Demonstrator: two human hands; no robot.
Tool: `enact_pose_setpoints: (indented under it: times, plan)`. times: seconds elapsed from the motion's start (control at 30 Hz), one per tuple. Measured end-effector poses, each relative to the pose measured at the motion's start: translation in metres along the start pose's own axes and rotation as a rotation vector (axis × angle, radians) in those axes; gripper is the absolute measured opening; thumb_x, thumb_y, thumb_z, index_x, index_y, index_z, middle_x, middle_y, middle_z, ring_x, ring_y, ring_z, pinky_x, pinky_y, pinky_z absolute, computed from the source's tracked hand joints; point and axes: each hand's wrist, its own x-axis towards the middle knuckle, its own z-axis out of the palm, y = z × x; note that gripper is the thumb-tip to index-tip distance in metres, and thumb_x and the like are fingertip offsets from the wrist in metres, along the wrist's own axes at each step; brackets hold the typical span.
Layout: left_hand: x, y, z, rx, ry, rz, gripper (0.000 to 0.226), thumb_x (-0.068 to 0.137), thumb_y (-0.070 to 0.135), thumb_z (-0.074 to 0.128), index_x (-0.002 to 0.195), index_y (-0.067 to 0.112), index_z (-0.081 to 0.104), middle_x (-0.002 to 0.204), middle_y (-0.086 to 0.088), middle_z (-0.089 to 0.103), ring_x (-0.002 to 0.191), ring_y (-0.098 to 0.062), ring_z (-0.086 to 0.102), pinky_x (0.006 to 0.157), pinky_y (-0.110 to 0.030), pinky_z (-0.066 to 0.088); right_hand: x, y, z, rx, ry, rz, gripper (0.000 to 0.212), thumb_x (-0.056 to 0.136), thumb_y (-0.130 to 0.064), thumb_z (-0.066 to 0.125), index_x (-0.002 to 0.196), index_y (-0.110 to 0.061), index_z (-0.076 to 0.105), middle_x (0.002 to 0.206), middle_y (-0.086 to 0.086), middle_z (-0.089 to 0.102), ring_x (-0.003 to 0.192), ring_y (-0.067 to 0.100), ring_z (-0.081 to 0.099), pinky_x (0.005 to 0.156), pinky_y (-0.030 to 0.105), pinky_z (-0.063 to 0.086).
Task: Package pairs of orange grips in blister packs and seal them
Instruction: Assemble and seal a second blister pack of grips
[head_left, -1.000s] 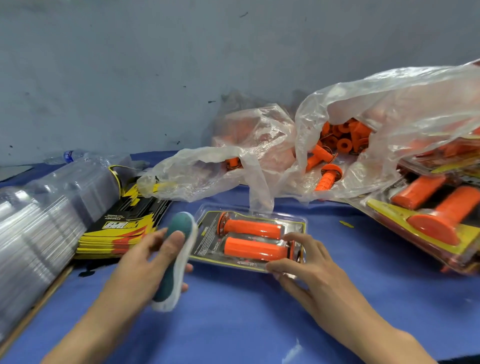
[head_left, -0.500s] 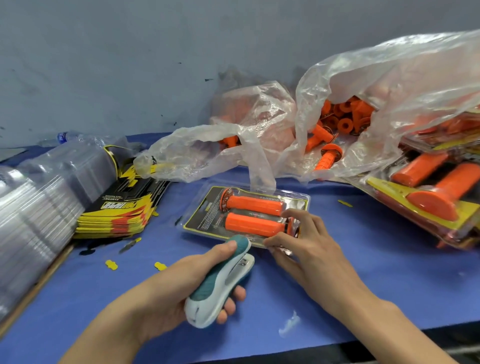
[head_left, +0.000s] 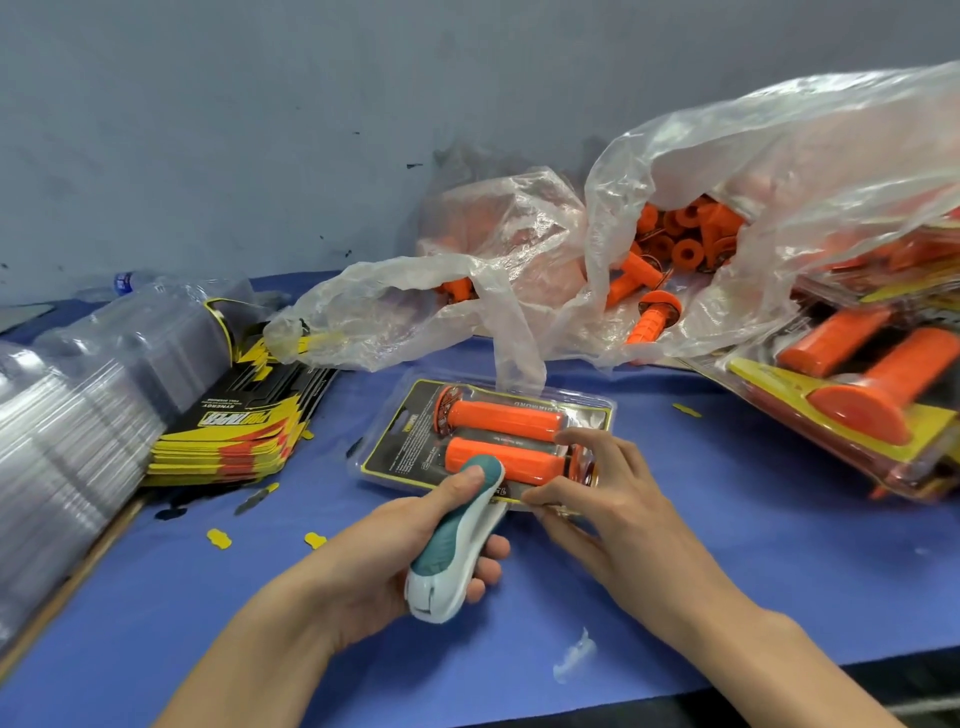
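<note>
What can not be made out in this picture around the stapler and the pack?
All in the head view:
- Mouth of the stapler at the blister pack edge: hidden by the stapler's body and the left hand; staple in or not, cannot tell.
- Right end of the lower grip: under the right hand.
- Print on the card: too small.
- Finished packs: cut by the right edge, partly under the plastic bag.

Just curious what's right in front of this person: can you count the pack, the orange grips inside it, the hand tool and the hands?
blister pack: 1
orange grips inside it: 2
stapler: 1
hands: 2, left hand and right hand
Total: 6
</note>
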Motion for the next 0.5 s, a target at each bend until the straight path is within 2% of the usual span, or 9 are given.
enact_pose_setpoints:
  times: [0.27, 0.5]
  plan:
    - [0.0018, -0.0009, -0.0001, 0.016, 0.008, -0.010, 0.054, 0.082, 0.050, 0.069, 0.108, 0.003, 0.068, 0.083, -0.014, 0.066, 0.061, -0.022, 0.062, 0.052, -0.028, 0.054, 0.0003, 0.0033, 0.0006, 0.011, -0.011, -0.023, 0.016, 0.092, -0.034, 0.060, 0.104, -0.034, 0.070, 0.140, -0.001, 0.042, 0.129, 0.022, 0.038, 0.094, 0.036, 0.049]
    - [0.0023, 0.0001, -0.0005, 0.013, -0.035, -0.019, 0.058, 0.084, 0.050, 0.068, 0.116, 0.002, 0.065, 0.086, -0.015, 0.065, 0.063, -0.023, 0.061, 0.053, -0.029, 0.053, -0.0006, 0.0015, -0.0004, -0.002, -0.008, -0.020, 0.014, 0.090, -0.033, 0.062, 0.102, -0.033, 0.070, 0.139, 0.001, 0.045, 0.127, 0.025, 0.041, 0.090, 0.038, 0.051]
